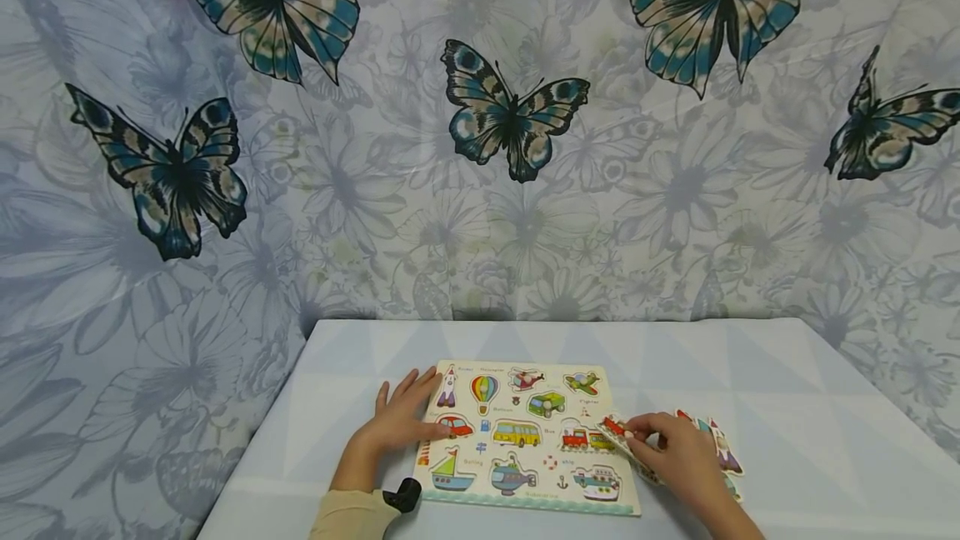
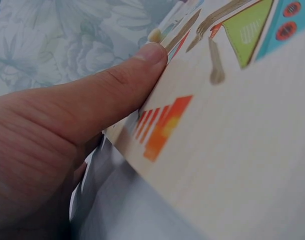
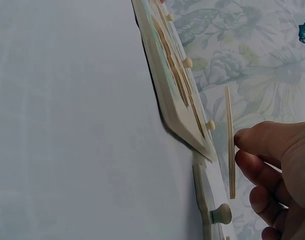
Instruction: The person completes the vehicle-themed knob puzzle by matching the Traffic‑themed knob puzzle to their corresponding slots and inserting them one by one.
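Note:
A flat wooden puzzle board (image 1: 525, 502) printed with vehicles lies on the table. My left hand (image 1: 401, 417) is at its left edge with fingers spread, and the thumb (image 2: 147, 57) rests on the board near the red car (image 1: 455, 426). Over the right edge, my right hand (image 1: 675, 450) pinches a thin puzzle piece (image 1: 613, 428) with red on its face between thumb and fingers. That piece (image 3: 230, 150) stands edge-on in the right wrist view, raised above the board. Beside it on the board is the printed train (image 1: 576, 439).
Loose puzzle pieces (image 1: 726, 450) lie right of the board, partly behind my right hand. One near the board's corner has a small wooden knob (image 3: 222, 214). A butterfly-patterned cloth (image 1: 517, 257) hangs behind the white table (image 1: 810, 407).

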A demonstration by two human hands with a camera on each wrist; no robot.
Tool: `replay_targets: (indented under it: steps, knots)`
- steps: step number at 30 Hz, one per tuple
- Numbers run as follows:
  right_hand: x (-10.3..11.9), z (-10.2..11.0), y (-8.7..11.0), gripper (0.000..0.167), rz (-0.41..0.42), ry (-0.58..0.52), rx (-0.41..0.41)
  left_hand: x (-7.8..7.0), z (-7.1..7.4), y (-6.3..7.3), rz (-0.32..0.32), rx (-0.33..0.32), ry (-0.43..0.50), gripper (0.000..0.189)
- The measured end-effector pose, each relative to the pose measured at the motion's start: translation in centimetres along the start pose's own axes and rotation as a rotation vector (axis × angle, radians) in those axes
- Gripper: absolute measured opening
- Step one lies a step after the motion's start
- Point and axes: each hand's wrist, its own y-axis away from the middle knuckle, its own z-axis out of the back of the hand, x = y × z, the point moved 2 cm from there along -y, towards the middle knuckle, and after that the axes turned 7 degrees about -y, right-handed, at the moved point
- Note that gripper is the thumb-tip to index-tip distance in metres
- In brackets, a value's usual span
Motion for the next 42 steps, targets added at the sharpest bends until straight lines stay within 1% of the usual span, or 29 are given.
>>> replay_targets:
  steps: [5,9,12,20,25,29,35,42]
  knots:
    - [0.4,-0.3,-0.1,0.011,-0.014,-0.01,0.031,0.0,-0.1,0.0,0.009,-0.012,0.003,0.097]
    - [0.9,-0.6,-0.4,0.011,-0.012,0.005,0.047,0.1,-0.2,0.0,0.006,-0.017,0.006,0.096]
    - [1.3,-0.9,-0.6,0.012,-0.008,0.01,0.054,0.1,0.0,0.0,0.007,-0.005,0.0,0.098]
    - [2.5,-2.2,-1.4,0.015,0.0,-0.026,0.088,0.3,0.1,0.1,0.007,0.002,-0.008,0.098]
    - [2.7,-2.8,-1.5,0.018,-0.002,-0.032,0.113,0.3,0.0,0.1,0.001,-0.008,-0.011,0.098]
    - [2.8,-3.1,-1.4,0.019,-0.003,-0.036,0.115,0.1,0.0,0.2,-0.005,-0.02,-0.011,0.096]
    - [3.0,-3.3,-1.3,0.019,-0.01,-0.031,0.118,-0.3,0.1,0.2,-0.012,-0.036,-0.025,0.096]
    - [3.1,-3.5,-1.1,0.016,-0.019,-0.019,0.128,-0.3,0.0,0.1,-0.007,-0.037,-0.033,0.095]
